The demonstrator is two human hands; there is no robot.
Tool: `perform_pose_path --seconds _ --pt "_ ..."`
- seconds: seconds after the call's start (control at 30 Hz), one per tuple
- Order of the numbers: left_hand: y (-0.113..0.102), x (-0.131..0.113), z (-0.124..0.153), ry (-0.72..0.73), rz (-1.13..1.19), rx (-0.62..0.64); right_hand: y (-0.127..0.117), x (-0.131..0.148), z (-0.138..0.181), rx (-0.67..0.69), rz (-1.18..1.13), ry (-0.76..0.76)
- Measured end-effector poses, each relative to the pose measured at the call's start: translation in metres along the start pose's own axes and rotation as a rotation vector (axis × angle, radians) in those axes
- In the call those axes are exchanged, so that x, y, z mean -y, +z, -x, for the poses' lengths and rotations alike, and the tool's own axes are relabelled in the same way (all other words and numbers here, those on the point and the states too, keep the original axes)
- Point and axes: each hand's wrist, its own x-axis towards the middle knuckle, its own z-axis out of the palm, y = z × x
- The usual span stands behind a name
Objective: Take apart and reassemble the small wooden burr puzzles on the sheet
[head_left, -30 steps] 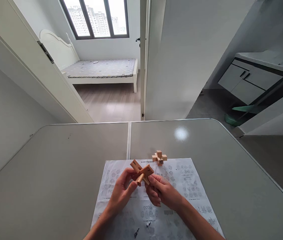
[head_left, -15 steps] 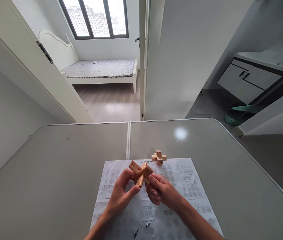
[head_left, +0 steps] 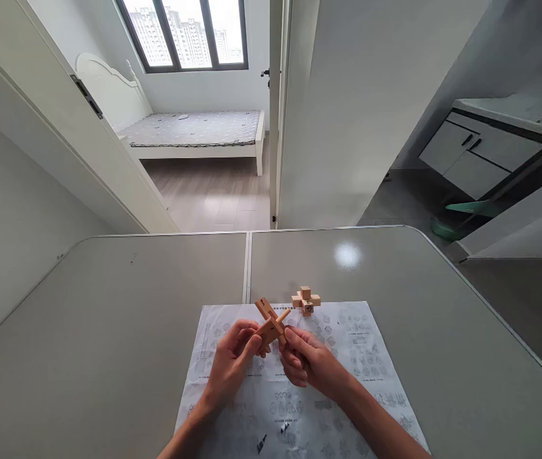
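Note:
Both of my hands hold a small wooden puzzle [head_left: 271, 322] of crossed notched bars just above a printed instruction sheet [head_left: 347, 357]. My left hand [head_left: 233, 363] pinches its lower left bar with thumb and fingers. My right hand [head_left: 307, 363] grips it from the right, fingers curled. A second, assembled wooden cross puzzle [head_left: 306, 300] rests on the sheet's far edge, just beyond my hands.
The sheet lies on a grey folding table [head_left: 108, 319] with a centre seam. Beyond the table are an open door [head_left: 108, 146], a bedroom with a bed [head_left: 194, 131], a white wall, and a cabinet [head_left: 481, 156] at the right.
The wooden bars have been turned in my hands, so the round-ended bar now points up and to the right. My hands stayed in the same place above the sheet.

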Motion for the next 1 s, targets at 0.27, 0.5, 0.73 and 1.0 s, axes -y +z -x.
perform_pose_path --seconds 0.27,0.5,0.73,1.0 --pt "-0.006 0.004 0.002 -0.029 0.092 -0.004 0.001 0.001 0.001 -0.001 -0.027 -0.001" --pt "-0.015 -0.003 -0.006 0.079 -0.058 -0.307 0.0 0.002 0.001 -0.011 -0.016 0.013" --pt "-0.032 -0.01 -0.015 0.077 -0.469 -0.412 -0.003 -0.002 0.001 0.002 -0.008 0.019" --pt "-0.061 0.003 -0.022 0.27 -0.922 -0.442 -0.005 -0.002 0.002 0.016 0.001 0.012"
